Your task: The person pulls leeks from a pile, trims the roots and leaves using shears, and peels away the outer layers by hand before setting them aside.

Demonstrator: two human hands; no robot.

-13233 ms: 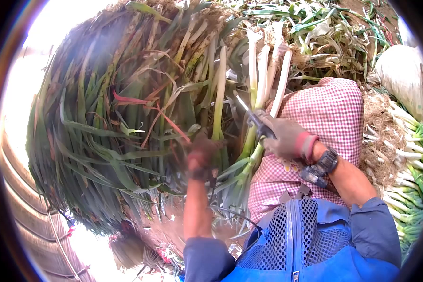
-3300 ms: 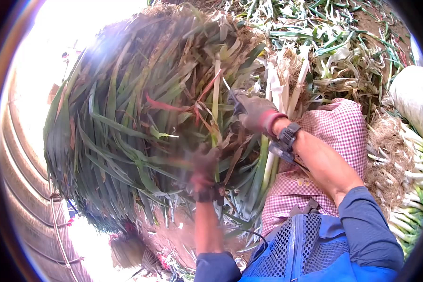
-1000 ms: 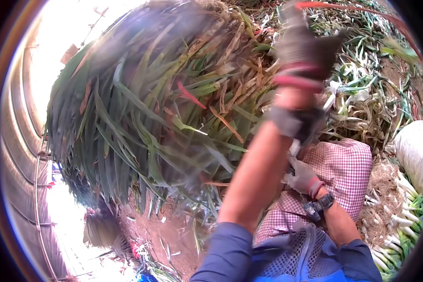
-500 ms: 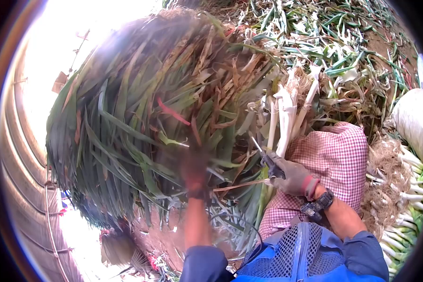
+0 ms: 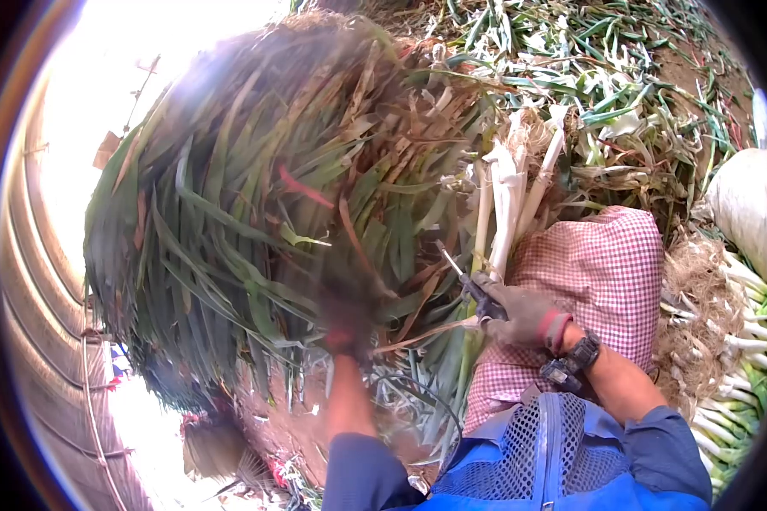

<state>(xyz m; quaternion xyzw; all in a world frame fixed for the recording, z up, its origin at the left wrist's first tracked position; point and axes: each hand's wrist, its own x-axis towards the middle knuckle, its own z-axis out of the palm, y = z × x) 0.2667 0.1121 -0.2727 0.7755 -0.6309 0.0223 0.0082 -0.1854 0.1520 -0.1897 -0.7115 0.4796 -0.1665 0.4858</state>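
Note:
My right hand (image 5: 527,315), gloved with a red cuff, is closed round the black handle of an air blow gun (image 5: 484,298). Its thin metal nozzle points up and left, near the white stalks of several long green onions (image 5: 505,200). Against the big heap of green onion leaves (image 5: 222,230) is my left hand (image 5: 345,311), also gloved. Motion smears it, so its fingers and anything in them cannot be made out. A dry, pale leaf strip (image 5: 422,334) stretches between the two hands.
A red-checked cloth bundle (image 5: 592,264) lies beside my right forearm. Trimmed white onions (image 5: 746,341) with roots are stacked at the right. Stripped leaves (image 5: 605,94) cover the ground behind. A thin dark hose (image 5: 430,393) curves below the hands. A ribbed wall (image 5: 38,341) stands left.
My right hand and the blow gun have shifted slightly left, the nozzle closer to the leaves. My left hand stays at the heap, blurred in both frames. The view has tilted a little.

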